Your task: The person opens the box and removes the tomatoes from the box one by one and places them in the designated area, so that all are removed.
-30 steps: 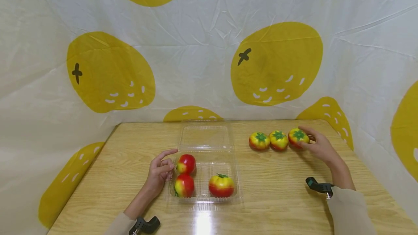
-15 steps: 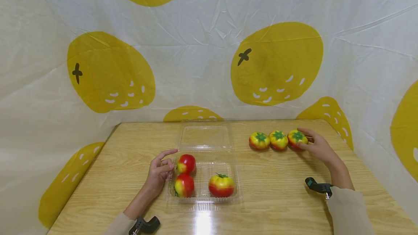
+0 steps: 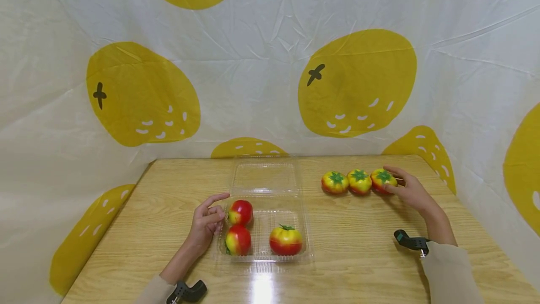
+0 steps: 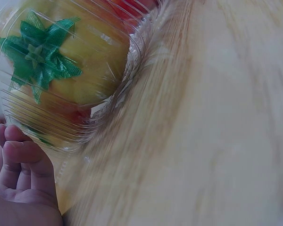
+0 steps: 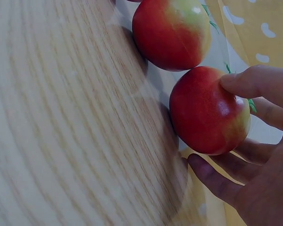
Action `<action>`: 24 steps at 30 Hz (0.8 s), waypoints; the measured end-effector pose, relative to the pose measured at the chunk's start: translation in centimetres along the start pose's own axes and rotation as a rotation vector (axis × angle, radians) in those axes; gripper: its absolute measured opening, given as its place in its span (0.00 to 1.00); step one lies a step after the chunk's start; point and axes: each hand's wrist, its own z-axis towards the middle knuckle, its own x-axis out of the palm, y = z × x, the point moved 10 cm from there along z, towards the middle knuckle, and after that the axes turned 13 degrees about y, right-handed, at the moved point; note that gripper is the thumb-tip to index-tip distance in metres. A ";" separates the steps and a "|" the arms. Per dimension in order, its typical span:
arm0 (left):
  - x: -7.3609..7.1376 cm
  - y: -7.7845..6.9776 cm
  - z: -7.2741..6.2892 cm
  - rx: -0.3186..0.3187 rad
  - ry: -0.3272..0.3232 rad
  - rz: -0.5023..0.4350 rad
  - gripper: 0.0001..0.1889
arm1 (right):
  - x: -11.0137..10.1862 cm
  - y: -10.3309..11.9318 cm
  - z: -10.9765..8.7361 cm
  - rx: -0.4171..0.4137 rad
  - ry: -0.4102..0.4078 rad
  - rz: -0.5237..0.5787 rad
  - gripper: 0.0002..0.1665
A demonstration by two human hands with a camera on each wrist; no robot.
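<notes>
At the back right, my right hand grips the rightmost toy tomato, thumb on its near side and fingers behind it. The tomato is red and yellow with a green leaf star, and stands on the table in a row with a middle tomato and a left tomato. My left hand pinches the left rim of an open clear plastic box, its index finger stretched out. Inside the box, two tomatoes lie tipped at the left, and an upright tomato sits at the front right.
The box's clear lid lies folded back toward the far table edge. A white cloth with yellow fruit prints hangs behind and beside the wooden table. Both wrists carry black camera mounts.
My right hand has shifted slightly left with the rightmost tomato, bringing it closer to the middle one. My left hand and the box have stayed where they were.
</notes>
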 end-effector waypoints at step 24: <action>-0.1 0.0 -0.1 -0.006 -0.014 0.004 0.25 | 0.0 -0.3 0.0 -0.001 0.015 0.008 0.40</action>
